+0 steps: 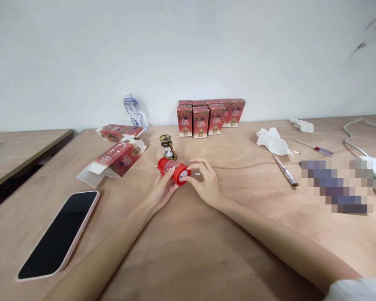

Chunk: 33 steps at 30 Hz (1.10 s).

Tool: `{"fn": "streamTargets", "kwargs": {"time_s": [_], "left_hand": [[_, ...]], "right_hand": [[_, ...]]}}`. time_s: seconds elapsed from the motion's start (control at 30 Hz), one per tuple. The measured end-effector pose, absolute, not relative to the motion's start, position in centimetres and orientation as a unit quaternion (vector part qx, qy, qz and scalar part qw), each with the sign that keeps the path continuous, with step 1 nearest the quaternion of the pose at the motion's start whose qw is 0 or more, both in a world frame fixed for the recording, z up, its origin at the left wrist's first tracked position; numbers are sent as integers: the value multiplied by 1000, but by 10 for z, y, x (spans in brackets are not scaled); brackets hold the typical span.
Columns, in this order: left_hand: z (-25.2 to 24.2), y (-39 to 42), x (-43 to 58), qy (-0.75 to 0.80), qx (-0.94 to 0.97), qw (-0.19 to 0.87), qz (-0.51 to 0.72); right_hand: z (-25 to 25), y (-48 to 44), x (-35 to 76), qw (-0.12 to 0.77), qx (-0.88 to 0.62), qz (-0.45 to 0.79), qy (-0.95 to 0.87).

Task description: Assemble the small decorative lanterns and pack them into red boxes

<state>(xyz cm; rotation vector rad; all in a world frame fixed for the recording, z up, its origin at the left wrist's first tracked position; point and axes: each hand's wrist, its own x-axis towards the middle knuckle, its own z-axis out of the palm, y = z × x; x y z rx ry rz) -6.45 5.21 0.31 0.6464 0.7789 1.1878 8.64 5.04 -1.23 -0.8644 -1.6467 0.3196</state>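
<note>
A small red lantern [168, 164] lies on its side in my left hand [163, 191], whose fingers wrap round its body. Its round base, with a pale disc in the middle, faces me. My right hand [207, 182] pinches at the rim of that base with thumb and fingers; whether it holds the rim or some small part there is hidden. A thin metal wire handle sticks out to the right of the base, beside my right fingers. Just behind the red lantern stands a bronze-coloured lantern [166, 146], upright on the table.
Several red printed boxes [200, 122] stand by the wall. Opened boxes [120, 158] and a phone [59, 234] lie to the left, near a water bottle [134, 110]. On the right are crumpled tissue [272, 141], two screwdrivers [285, 171], a blurred-out object [335, 186] and a cable [347, 133].
</note>
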Motion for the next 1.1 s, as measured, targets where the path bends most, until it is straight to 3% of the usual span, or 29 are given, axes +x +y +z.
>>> {"fn": "streamTargets", "kwargs": {"time_s": [0.4,0.5,0.67,0.77,1.1], "left_hand": [[3,45,-64,337,306,728,514],[2,44,-63,343,300,719,526],[2,44,-62,356,312,706,527],[1,44,-62,359,322,697,531],[0,44,-63,340,343,696,531]], "right_hand": [[-7,49,88,584,-268,158,-750],[-6,51,88,587,-266,242,-725],[-9,52,85,557,-283,484,-613],[-9,50,83,544,-274,549,-572],[-14,48,79,561,-289,511,-584]]}}
